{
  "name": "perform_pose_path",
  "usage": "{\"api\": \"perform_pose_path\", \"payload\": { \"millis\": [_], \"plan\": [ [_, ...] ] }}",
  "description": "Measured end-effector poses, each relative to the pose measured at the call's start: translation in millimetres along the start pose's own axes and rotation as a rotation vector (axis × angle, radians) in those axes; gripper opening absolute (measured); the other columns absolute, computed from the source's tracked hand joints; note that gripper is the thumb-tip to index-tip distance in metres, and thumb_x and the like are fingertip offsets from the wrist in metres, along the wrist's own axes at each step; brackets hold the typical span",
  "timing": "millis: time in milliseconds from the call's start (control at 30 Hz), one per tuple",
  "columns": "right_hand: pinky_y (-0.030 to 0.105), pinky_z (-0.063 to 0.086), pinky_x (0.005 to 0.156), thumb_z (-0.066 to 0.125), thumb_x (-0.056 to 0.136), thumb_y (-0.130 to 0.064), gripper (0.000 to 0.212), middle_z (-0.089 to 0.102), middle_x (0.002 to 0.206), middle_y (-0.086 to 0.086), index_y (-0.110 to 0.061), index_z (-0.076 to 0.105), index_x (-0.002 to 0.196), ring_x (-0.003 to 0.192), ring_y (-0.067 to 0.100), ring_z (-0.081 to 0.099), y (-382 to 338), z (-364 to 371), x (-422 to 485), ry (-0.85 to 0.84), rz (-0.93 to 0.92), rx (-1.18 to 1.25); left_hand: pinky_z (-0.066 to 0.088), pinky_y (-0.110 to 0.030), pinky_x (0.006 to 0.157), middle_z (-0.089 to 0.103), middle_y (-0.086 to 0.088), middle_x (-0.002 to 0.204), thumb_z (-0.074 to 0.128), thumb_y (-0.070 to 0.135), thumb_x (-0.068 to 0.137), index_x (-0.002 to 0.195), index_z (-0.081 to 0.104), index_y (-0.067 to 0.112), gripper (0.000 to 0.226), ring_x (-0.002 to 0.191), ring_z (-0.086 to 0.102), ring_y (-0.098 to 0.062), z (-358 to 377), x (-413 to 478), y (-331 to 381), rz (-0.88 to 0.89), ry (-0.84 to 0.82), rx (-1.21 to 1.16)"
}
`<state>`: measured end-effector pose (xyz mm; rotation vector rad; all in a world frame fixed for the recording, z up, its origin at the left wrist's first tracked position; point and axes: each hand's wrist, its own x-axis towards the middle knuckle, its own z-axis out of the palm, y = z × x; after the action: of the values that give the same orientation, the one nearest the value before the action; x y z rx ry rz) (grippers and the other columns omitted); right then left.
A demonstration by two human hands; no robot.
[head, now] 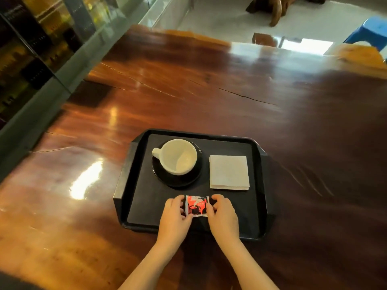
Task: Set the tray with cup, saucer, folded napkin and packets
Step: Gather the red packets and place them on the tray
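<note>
At the far left stands a glass cabinet point(31, 49) with dark shelves. Beside it is a wide, glossy wooden table point(188, 91), and a black tray point(125, 178) lies on the table's near part, with its long side running left to right.

In the left half of the tray a white cup point(178, 156) stands upright on a black saucer point(178, 182). The cup's handle points to the left and a little away from the person.

On the near part of the tray, the left hand point(174, 214) curls its fingers over the left end of the red and black packets point(196, 206), with the thumb at the near edge. The packets lie flat, close above or on the tray floor. Their long axis seems to run left to right, parallel to the tray's near rim, but both ends are covered by fingers. I cannot tell how many packets are there. The right hand point(223, 214) grips the right end in the same way, fingers bent over it.

A white napkin point(229, 172), folded to a square, lies flat just right of the saucer, with its edges in line with the tray. A blue stool point(370, 32) stands on the floor at the far right.
</note>
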<state>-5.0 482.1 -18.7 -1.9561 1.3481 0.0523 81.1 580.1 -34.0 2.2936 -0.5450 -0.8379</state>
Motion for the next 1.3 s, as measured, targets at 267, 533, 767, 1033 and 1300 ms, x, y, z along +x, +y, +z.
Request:
{"api": "perform_pose_path", "payload": {
  "millis": [267, 533, 767, 1033, 1300],
  "plan": [
    [0.022, 0.050, 0.086, 0.062, 0.086, -0.019, 0.063, 0.043, 0.132, -0.001, -0.023, 0.030, 0.141, 0.110, 0.011, 0.056, 0.2, 0.6, -2.6, -0.154, -0.026, 0.082, 0.050, -0.017, 0.083, 0.040, 0.002, 0.129, 0.071, 0.016, 0.079, 0.144, 0.025, 0.023, 0.080, 0.103, 0.054, -0.011, -5.0, 4.0, -4.8, 0.107, -0.083, 0.080],
    [0.022, 0.048, 0.092, 0.063, 0.085, -0.014, 0.059, 0.046, 0.129, -0.001, -0.022, 0.036, 0.137, 0.114, 0.010, 0.052, 2.1, 7.5, -3.4, -0.119, -0.059, 0.000, 0.044, -0.020, 0.090, 0.047, 0.000, 0.128, 0.065, 0.016, 0.084, 0.138, 0.038, 0.018, 0.061, 0.112, 0.051, -0.011, -6.3, 9.2, -2.1, 0.171, -0.055, 0.165],
    [0.019, 0.047, 0.084, 0.065, 0.084, -0.019, 0.052, 0.048, 0.124, -0.002, -0.023, 0.040, 0.130, 0.109, 0.009, 0.051, 6.8, 7.0, -6.2, -0.101, -0.104, -0.098, 0.049, -0.024, 0.091, 0.043, 0.000, 0.131, 0.067, 0.020, 0.082, 0.139, 0.034, 0.020, 0.066, 0.114, 0.050, -0.012, -6.2, 5.6, -3.8, 0.180, -0.116, 0.199],
    [0.025, 0.047, 0.096, 0.062, 0.087, -0.022, 0.065, 0.031, 0.139, 0.001, -0.023, 0.027, 0.142, 0.120, 0.013, 0.046, 6.9, 0.8, -11.5, -0.133, -0.217, -0.237, 0.047, -0.025, 0.097, 0.035, -0.001, 0.131, 0.068, 0.018, 0.081, 0.139, 0.034, 0.018, 0.067, 0.118, 0.046, -0.014, -8.0, 4.9, 0.0, 0.227, -0.151, 0.279],
    [0.022, 0.046, 0.092, 0.062, 0.087, -0.022, 0.060, 0.035, 0.136, 0.000, -0.021, 0.032, 0.138, 0.117, 0.013, 0.048, 8.4, 2.0, -9.8, -0.134, -0.227, -0.200, 0.048, -0.024, 0.093, 0.038, -0.002, 0.131, 0.066, 0.018, 0.083, 0.139, 0.034, 0.017, 0.065, 0.113, 0.051, -0.014, -11.5, 8.5, 1.8, 0.245, -0.175, 0.316]
  ]
}}
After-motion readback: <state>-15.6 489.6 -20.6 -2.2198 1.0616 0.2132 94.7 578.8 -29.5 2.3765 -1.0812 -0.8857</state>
